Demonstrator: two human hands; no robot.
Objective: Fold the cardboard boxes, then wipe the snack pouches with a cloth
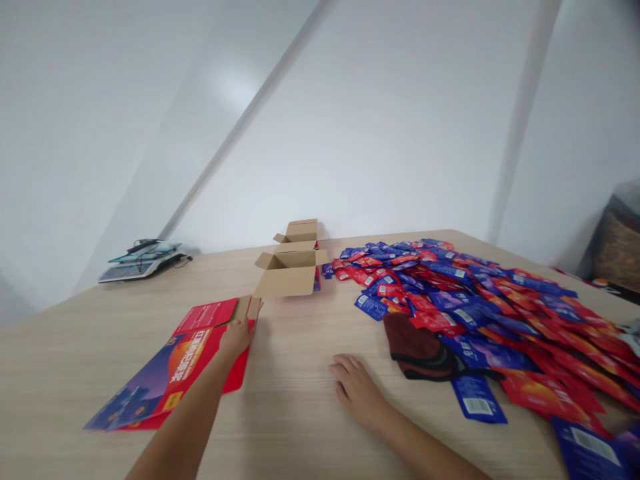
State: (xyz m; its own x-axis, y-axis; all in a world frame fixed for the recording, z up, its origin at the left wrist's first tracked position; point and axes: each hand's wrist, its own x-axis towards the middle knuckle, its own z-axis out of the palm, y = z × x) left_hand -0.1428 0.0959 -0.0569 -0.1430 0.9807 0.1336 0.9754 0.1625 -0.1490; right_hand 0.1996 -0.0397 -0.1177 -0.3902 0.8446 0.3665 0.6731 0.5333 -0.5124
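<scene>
My left hand (237, 338) grips the right edge of a folded-flat carton (200, 357), its fingers at the brown flaps. The carton is printed red, blue and orange with large pale lettering, and it lies slanted on the left of the table. My right hand (357, 390) is at the middle of the table, fingers spread and holding nothing. To its right lies a dark brown cloth item with black edging (417, 343), partly on a large heap of red and blue sachets (450, 287). One blue sachet (479, 399) lies at the near edge of this heap.
Two opened cardboard boxes stand one behind the other near the wall, the nearer box (287, 280) and the farther box (300, 230), flaps spread. A flat scale-like device (140, 263) with papers and a cable sits at the back left. Brown material (617, 243) shows beyond the table's right side.
</scene>
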